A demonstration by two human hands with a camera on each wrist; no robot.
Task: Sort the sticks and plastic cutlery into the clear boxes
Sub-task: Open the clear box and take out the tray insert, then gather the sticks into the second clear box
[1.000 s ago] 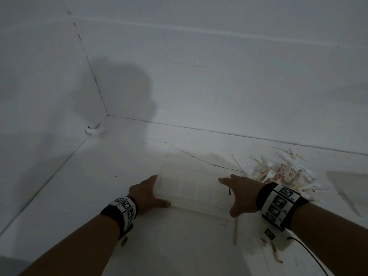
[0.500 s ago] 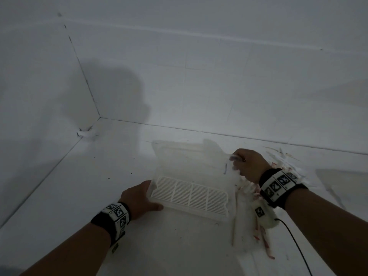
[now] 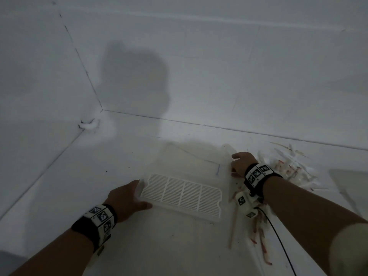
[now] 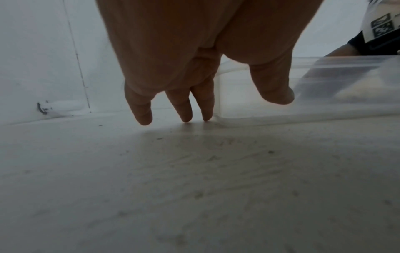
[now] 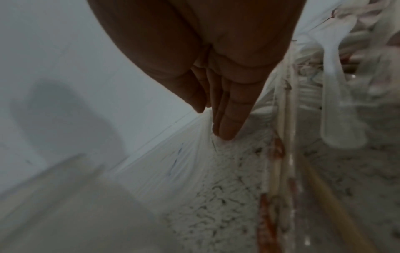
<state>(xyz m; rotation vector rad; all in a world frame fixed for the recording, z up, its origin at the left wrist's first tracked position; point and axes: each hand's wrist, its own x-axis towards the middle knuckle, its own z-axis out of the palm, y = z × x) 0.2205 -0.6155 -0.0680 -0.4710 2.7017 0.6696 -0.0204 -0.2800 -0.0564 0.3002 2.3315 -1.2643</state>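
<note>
box: the clear box [image 3: 180, 198] sits on the white floor between the two hands, lid [image 3: 191, 158] flipped back toward the far wall, a white slatted tray showing inside. Long axis runs left-right.
left hand: the left hand [image 3: 127, 200] is braced against the box's left end, fingers straight and spread, thumb along the near edge. Steadying, not really gripping.
right hand: the right hand [image 3: 240, 164] is at the lid's right edge, fingers straight and together, touching thin clear plastic. Can't tell if it's pinching it.
pile: the sticks and plastic cutlery [image 3: 288, 168] are heaped to the right of the box, just past the right wrist, with a few sticks [image 3: 234, 220] trailing near-side.
what matters: the pile's on the right, so I'd guess the right hand does the picking, moving things left into the box.
</note>
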